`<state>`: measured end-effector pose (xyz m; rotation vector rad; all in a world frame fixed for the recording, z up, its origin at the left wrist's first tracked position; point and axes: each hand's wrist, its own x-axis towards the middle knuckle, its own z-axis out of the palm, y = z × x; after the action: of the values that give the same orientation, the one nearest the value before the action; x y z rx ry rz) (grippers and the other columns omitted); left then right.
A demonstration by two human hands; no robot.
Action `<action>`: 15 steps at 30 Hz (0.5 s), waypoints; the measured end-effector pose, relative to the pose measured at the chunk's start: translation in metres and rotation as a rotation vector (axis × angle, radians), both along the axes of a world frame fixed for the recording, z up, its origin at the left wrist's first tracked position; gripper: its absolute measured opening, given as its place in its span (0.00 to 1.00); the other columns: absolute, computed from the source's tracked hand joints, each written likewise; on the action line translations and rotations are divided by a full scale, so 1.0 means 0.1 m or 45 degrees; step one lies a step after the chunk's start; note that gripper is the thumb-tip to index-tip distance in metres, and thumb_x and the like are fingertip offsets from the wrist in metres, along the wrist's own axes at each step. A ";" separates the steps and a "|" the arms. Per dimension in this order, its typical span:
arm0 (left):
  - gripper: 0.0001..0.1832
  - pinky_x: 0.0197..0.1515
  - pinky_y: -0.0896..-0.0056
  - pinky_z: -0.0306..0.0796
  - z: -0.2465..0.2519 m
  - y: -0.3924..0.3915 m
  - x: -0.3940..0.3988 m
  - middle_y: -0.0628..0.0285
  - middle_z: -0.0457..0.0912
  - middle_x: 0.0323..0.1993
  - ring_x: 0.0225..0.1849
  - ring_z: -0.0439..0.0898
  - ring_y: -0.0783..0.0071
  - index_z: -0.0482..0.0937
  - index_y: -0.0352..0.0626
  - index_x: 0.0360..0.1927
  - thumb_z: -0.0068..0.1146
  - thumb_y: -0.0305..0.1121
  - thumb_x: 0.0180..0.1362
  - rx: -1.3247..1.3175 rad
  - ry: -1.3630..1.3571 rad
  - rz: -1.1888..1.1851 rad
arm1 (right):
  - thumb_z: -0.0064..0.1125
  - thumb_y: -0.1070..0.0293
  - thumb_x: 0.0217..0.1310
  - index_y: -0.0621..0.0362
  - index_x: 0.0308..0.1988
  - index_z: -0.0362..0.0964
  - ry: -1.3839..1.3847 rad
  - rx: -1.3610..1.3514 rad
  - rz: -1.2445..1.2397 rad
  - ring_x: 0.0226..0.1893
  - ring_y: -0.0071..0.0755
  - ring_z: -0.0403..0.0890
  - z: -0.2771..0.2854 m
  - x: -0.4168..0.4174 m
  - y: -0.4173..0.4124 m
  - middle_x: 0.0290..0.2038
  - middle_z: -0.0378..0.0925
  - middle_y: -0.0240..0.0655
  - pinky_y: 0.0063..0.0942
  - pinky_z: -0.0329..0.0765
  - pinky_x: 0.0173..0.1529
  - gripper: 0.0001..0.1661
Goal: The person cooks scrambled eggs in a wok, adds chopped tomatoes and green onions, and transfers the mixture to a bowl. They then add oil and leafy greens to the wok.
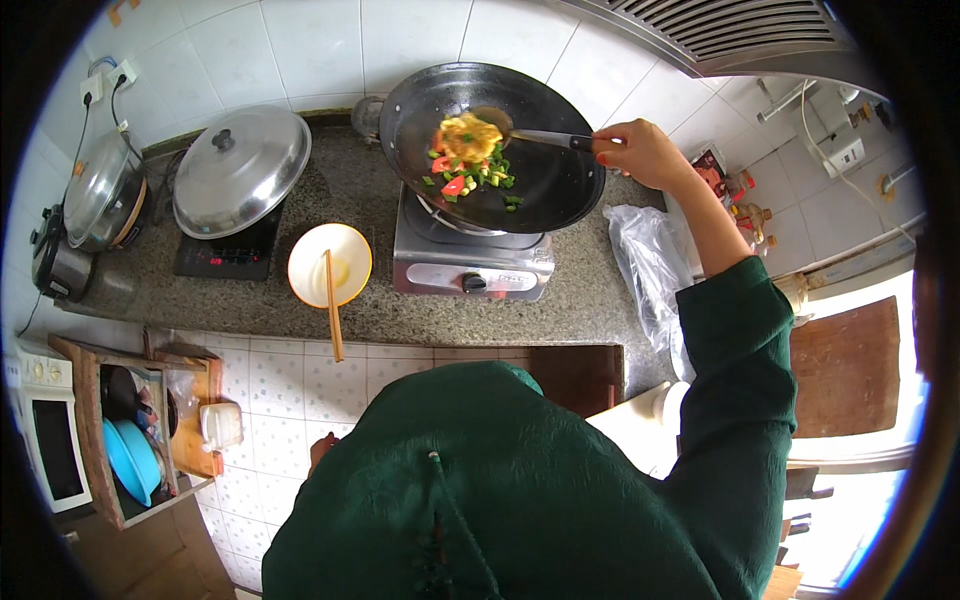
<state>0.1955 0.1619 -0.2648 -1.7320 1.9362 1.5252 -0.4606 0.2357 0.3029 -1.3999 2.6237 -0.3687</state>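
My right hand [636, 154] grips the dark handle of a metal cooking spatula [540, 138] above the right rim of a black wok [551, 184]. The spatula's head lies against a yellow mass of what looks like cooked egg [471, 138], slightly blurred. Red tomato pieces [453, 186] and chopped green scallion [495, 174] lie beside and below it. Under the wok stands a portable gas stove [472, 259] with a front knob. Of my left hand [322, 452], only a small part shows, low beside my body; its fingers and any contents are hidden.
A white bowl [306, 262] with chopsticks [333, 315] overhanging the counter edge stands left of the stove. Behind it, a domed lid [247, 180] covers a pan on an induction cooker [225, 259]. Clear plastic bags [649, 259] lie right. A range hood [720, 37] hangs above.
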 end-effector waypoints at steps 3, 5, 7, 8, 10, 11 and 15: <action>0.19 0.36 0.67 0.71 -0.03 -0.01 0.02 0.54 0.81 0.30 0.32 0.79 0.64 0.78 0.35 0.38 0.45 0.42 0.62 -0.084 -0.013 -0.091 | 0.60 0.70 0.45 0.56 0.42 0.78 0.115 -0.060 0.229 0.26 0.30 0.80 0.14 -0.15 0.17 0.32 0.81 0.40 0.27 0.77 0.37 0.18; 0.18 0.36 0.66 0.71 -0.03 -0.01 0.07 0.54 0.81 0.30 0.32 0.79 0.64 0.78 0.35 0.38 0.45 0.42 0.62 -0.148 -0.038 -0.153 | 0.60 0.71 0.45 0.56 0.42 0.78 0.113 0.064 0.149 0.23 0.27 0.78 0.36 -0.16 0.23 0.29 0.81 0.37 0.25 0.75 0.32 0.18; 0.18 0.36 0.66 0.71 0.06 -0.05 0.05 0.54 0.81 0.30 0.32 0.79 0.63 0.78 0.35 0.38 0.45 0.42 0.62 -0.218 -0.055 -0.241 | 0.60 0.70 0.46 0.55 0.41 0.79 0.098 0.132 0.080 0.20 0.24 0.75 0.46 -0.30 0.38 0.24 0.79 0.35 0.23 0.73 0.26 0.17; 0.18 0.37 0.66 0.71 0.10 -0.06 0.00 0.54 0.81 0.30 0.32 0.79 0.63 0.78 0.36 0.38 0.45 0.41 0.62 -0.206 -0.051 -0.206 | 0.59 0.70 0.46 0.55 0.40 0.79 0.043 0.202 0.006 0.18 0.23 0.73 0.51 -0.43 0.44 0.22 0.78 0.35 0.22 0.70 0.23 0.16; 0.18 0.37 0.66 0.72 0.05 -0.07 0.00 0.53 0.81 0.31 0.32 0.79 0.62 0.79 0.37 0.37 0.44 0.41 0.62 -0.116 -0.031 -0.031 | 0.59 0.69 0.47 0.56 0.38 0.79 -0.079 0.330 -0.133 0.13 0.20 0.69 0.60 -0.64 0.48 0.17 0.74 0.33 0.20 0.63 0.16 0.14; 0.18 0.37 0.66 0.71 -0.02 -0.08 0.05 0.53 0.81 0.30 0.32 0.79 0.61 0.79 0.37 0.37 0.44 0.41 0.62 -0.149 -0.018 -0.068 | 0.59 0.69 0.47 0.57 0.37 0.78 -0.182 0.445 -0.200 0.12 0.19 0.68 0.62 -0.67 0.44 0.16 0.73 0.33 0.19 0.61 0.15 0.13; 0.19 0.35 0.64 0.70 -0.38 -0.10 0.29 0.53 0.81 0.28 0.32 0.79 0.60 0.79 0.37 0.33 0.44 0.42 0.62 -0.134 0.023 -0.067 | 0.56 0.69 0.48 0.60 0.33 0.76 -0.630 0.733 -0.236 0.08 0.18 0.63 0.60 -0.43 0.18 0.14 0.71 0.33 0.19 0.54 0.11 0.10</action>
<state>0.2244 0.1521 -0.3027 -1.6974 2.0892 1.4513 -0.5037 0.2539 0.3626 -0.7649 2.1946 0.0319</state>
